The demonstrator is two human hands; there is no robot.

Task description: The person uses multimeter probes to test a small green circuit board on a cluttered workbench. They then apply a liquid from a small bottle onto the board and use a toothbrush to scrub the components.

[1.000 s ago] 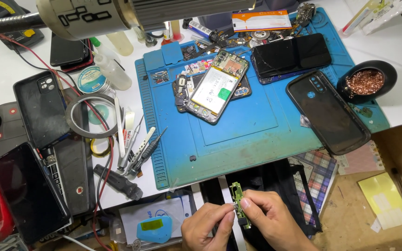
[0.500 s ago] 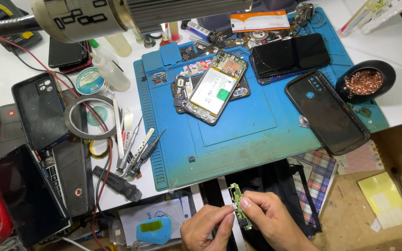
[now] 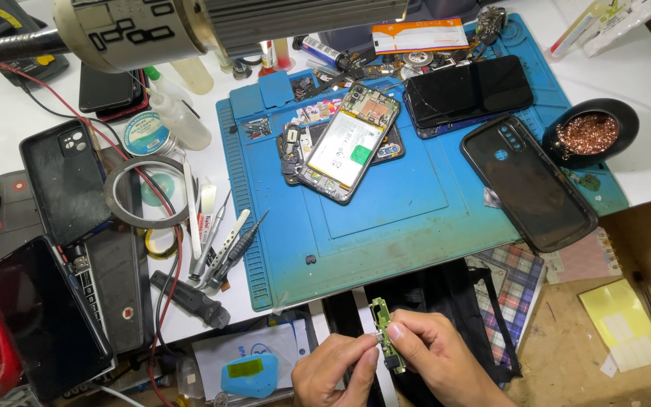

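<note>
Both my hands are at the bottom edge of the view, below the blue work mat (image 3: 416,226). My left hand (image 3: 333,373) and my right hand (image 3: 435,358) pinch a small green circuit board (image 3: 383,332) between fingertips, held upright over a dark cloth. On the mat lies an opened phone (image 3: 348,143) with its battery and boards exposed. A black phone back cover (image 3: 525,181) lies at the mat's right side, and a dark phone (image 3: 469,94) rests near the top.
Tweezers and a screwdriver (image 3: 224,241) lie left of the mat beside a tape roll (image 3: 145,192). Phones and covers (image 3: 62,181) fill the left side. A black bowl of copper wool (image 3: 589,136) stands right. A lamp head (image 3: 212,22) hangs at top.
My hands hold the small board in nearly the same spot; the fingers have shifted slightly on it. Nothing on the mat has moved.
</note>
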